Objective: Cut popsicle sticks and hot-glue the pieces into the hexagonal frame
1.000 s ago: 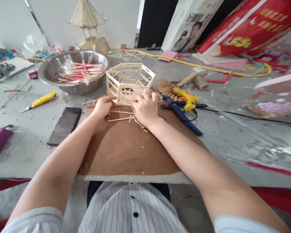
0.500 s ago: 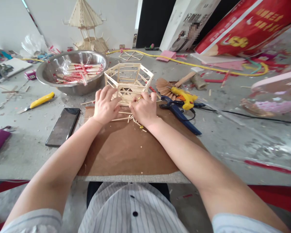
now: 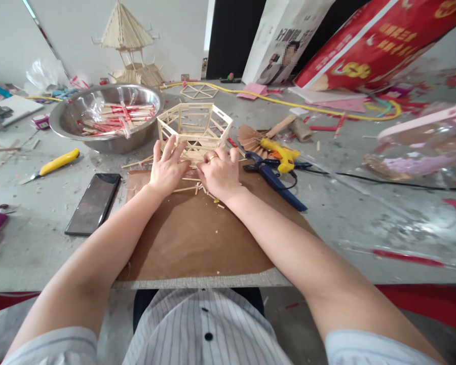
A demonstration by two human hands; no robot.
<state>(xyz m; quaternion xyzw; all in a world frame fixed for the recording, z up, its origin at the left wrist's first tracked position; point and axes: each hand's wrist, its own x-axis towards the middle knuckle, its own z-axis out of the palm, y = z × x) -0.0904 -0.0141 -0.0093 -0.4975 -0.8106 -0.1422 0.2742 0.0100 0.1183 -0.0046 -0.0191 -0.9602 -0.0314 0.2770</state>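
Observation:
A six-sided frame of thin wooden sticks [image 3: 194, 107] stands at the far edge of the brown mat [image 3: 190, 238]. My left hand [image 3: 167, 168] grips its near left side, fingers reaching over the sticks and thumb towards the middle. On the near right side, my right hand [image 3: 221, 172], with a ring on one finger, is closed with its fingertips pinched on the frame's front. The backs of the hands hide the exact contact points. Short loose stick pieces [image 3: 199, 187] lie on the mat just under the hands.
A steel bowl [image 3: 57, 124] of wrapped sticks stands back left, near a stick pagoda [image 3: 126, 30]. A yellow craft knife [image 3: 60, 162] and phone [image 3: 93, 204] lie left. To the right are a yellow glue gun [image 3: 285, 156], blue-handled pliers [image 3: 279, 187] and a black cable [image 3: 349, 179].
The camera view has turned slightly right, so the scene sits a little farther left. Both hands stay at the frame's near side, with only slight finger shifts.

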